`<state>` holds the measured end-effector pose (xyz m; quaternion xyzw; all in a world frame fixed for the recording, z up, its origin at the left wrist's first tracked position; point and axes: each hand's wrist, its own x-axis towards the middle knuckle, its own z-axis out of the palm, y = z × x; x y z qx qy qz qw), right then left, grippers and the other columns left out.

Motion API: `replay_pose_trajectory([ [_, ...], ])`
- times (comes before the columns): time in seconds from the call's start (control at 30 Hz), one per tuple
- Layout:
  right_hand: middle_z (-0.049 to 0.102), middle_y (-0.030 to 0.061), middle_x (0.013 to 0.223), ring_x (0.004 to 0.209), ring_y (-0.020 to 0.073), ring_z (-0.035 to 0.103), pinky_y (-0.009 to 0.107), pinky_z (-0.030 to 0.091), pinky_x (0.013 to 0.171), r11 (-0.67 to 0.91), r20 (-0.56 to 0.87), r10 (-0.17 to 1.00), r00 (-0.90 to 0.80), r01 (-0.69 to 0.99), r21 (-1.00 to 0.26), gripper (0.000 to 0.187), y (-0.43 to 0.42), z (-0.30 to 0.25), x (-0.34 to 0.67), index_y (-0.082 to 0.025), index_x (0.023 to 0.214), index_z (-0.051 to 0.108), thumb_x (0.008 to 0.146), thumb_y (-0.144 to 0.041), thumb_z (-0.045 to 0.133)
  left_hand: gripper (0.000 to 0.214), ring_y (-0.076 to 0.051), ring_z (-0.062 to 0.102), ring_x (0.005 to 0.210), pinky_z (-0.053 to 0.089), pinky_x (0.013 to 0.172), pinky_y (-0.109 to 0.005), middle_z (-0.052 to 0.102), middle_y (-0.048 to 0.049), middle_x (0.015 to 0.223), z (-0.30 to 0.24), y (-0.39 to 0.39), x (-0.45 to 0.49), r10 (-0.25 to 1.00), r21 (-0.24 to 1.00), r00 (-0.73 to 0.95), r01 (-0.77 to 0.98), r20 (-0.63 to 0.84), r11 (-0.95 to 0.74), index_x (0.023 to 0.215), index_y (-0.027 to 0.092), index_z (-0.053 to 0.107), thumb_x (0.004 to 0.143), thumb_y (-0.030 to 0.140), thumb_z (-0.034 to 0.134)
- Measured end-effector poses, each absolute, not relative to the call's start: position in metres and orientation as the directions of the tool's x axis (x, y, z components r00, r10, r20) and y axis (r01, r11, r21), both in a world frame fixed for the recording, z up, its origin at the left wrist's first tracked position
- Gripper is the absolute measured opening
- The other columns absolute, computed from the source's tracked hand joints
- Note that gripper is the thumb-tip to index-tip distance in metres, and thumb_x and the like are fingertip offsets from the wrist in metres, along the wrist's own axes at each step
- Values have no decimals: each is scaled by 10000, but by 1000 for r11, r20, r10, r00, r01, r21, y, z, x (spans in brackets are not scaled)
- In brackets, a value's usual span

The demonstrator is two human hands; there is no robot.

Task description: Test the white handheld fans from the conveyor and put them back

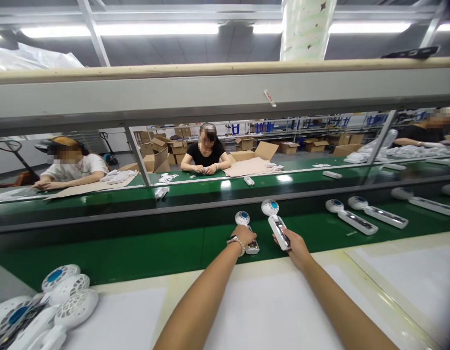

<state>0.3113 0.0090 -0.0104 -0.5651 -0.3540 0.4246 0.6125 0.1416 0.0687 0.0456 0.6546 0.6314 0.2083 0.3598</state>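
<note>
My right hand (pixel 294 243) is closed around the handle of a white handheld fan (pixel 277 226), held tilted over the green belt. That handle is open along one side and shows dark and shiny parts inside. My left hand (pixel 246 235), with a bracelet at the wrist, grips a second white handheld fan (pixel 242 217) by its handle; this one is at the belt, and my hand covers part of it. Both fans have round heads with a blue centre. Some of my left fingers are hidden from view.
Several more fans (pixel 352 221) lie on the green conveyor belt (pixel 166 253) to the right. A pile of fans (pixel 73 306) sits on the white worktable (pixel 261 311) at left. Beyond the metal divider (pixel 195 201), co-workers sit along another belt holding small white parts (pixel 168 178).
</note>
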Motion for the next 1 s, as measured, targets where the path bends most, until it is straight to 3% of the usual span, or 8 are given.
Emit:
replay_pose_trajectory([
  [0.1, 692, 118, 906, 703, 196, 664, 318, 553, 648, -46, -110, 976, 185, -322, -946, 258, 1, -5, 309, -131, 903, 635, 803, -350, 540, 281, -336, 609, 917, 477, 675, -323, 653, -130, 739, 41, 73, 140, 959, 825, 135, 548, -247, 136, 652, 156, 502, 475, 121, 718],
  [0.2, 680, 128, 966, 716, 186, 663, 313, 551, 690, -126, -146, 989, 5, -474, -871, 188, -5, 1, 304, -118, 908, 632, 802, -260, 568, 240, -285, 651, 759, 512, 606, -338, 628, -87, 640, 46, 70, 113, 918, 897, 217, 374, -333, 238, 702, 150, 491, 563, 147, 686],
  [0.3, 673, 116, 1000, 738, 186, 661, 306, 549, 676, -132, -139, 990, -23, -497, -857, 180, -6, 4, 298, -133, 956, 612, 790, -196, 579, 240, -237, 660, 711, 539, 618, -363, 631, -72, 704, 54, 57, 70, 903, 938, 268, 183, -336, 295, 818, 152, 477, 659, 202, 649],
  [0.47, 684, 101, 924, 636, 154, 641, 261, 529, 552, -132, -148, 989, -11, -526, -840, 137, -7, 3, 275, -137, 913, 600, 799, -153, 525, 265, -159, 646, 721, 547, 707, -371, 621, -58, 930, 47, 20, -9, 950, 964, 183, -35, -253, 263, 989, 192, 441, 755, 226, 560],
  [0.53, 684, 104, 902, 641, 162, 648, 271, 533, 560, -151, -180, 984, 1, -538, -829, 126, -9, 2, 260, -130, 880, 595, 793, -135, 504, 289, -184, 647, 749, 544, 716, -397, 628, -68, 923, 36, 7, -34, 962, 936, 116, -230, -245, 266, 979, 180, 459, 712, 145, 563],
  [0.6, 680, 107, 922, 651, 173, 656, 286, 539, 570, -174, -204, 979, -3, -537, -825, 138, -12, 3, 244, -129, 884, 585, 785, -124, 489, 320, -189, 650, 731, 541, 710, -385, 638, -60, 893, 24, -1, -51, 968, 916, 64, -313, -241, 249, 961, 175, 471, 667, 101, 573],
  [0.8, 650, 95, 1062, 707, 190, 669, 307, 546, 627, -235, -219, 972, -88, -454, -859, 190, -30, 11, 220, -164, 954, 569, 769, -162, 527, 352, -179, 647, 716, 512, 745, -361, 633, -41, 896, 16, -13, -61, 961, 922, 181, -292, -209, 255, 945, 175, 487, 627, 162, 639],
  [1.0, 655, 91, 1030, 787, 203, 662, 329, 545, 698, -248, -239, 968, -77, -439, -864, 258, -32, 5, 227, -179, 1017, 562, 762, -199, 595, 424, -205, 636, 792, 493, 733, -366, 601, -56, 920, 21, -19, -59, 960, 942, 220, -249, -172, 226, 990, 178, 467, 628, 209, 685],
])
